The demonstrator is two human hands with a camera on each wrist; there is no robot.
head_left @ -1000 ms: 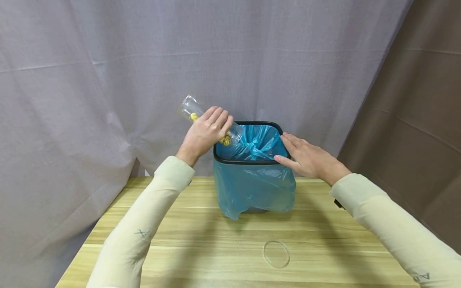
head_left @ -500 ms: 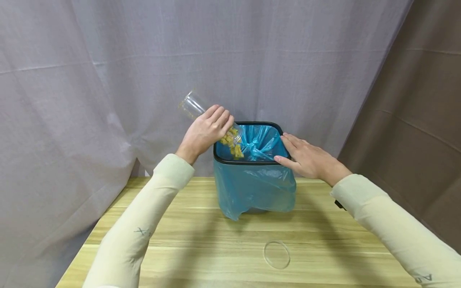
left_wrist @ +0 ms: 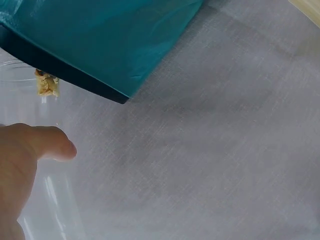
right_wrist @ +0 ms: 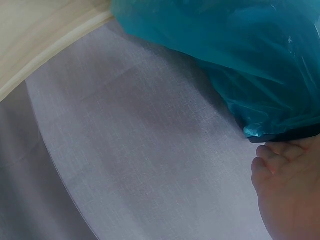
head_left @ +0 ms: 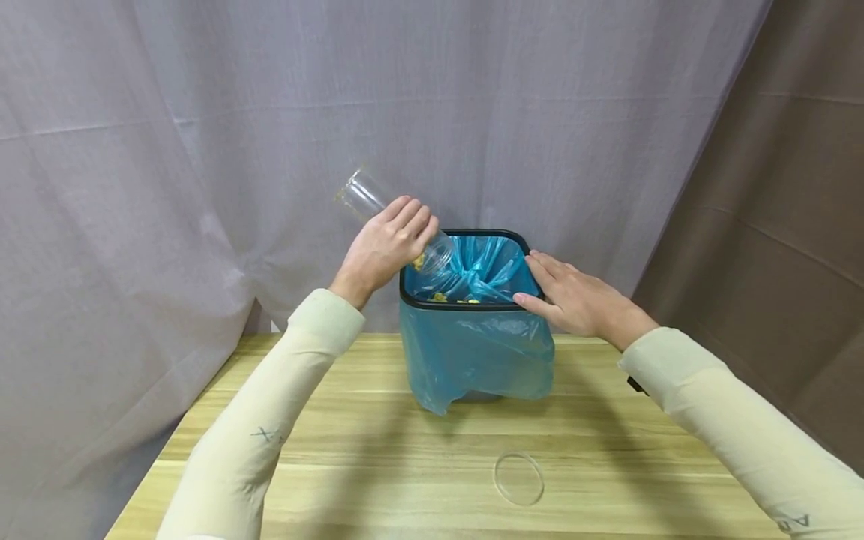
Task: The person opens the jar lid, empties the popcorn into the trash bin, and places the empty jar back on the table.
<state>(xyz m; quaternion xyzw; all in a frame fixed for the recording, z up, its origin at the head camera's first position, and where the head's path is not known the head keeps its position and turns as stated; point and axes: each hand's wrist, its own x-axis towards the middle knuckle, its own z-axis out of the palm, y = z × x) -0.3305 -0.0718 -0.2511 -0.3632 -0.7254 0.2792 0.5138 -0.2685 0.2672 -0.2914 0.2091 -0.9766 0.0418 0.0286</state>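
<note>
My left hand (head_left: 385, 244) grips a clear jar (head_left: 364, 193), tilted mouth-down over the left side of a trash bin (head_left: 476, 352). A yellowish chunk (left_wrist: 47, 84) sits near the jar's mouth in the left wrist view. The bin has a black rim (head_left: 472, 305) and a blue plastic bag (head_left: 496, 262) lining it, folded over outside and knotted at the back. Yellow pieces (head_left: 468, 301) show inside the bin, just behind the front rim. With fingers straight, my right hand (head_left: 574, 296) rests on the rim's right side; its fingertips meet the black edge (right_wrist: 290, 135) in the right wrist view.
The bin stands at the back of a light wooden table (head_left: 324, 450). A thin clear ring (head_left: 518, 478) lies on the table in front of it. A grey curtain (head_left: 270, 112) hangs close behind, and a brown one (head_left: 776, 225) at the right.
Yellow chunks have slid down through the jar and dropped into the bin, leaving a little near the mouth. The jar's base rose slightly. My right hand has stayed in place.
</note>
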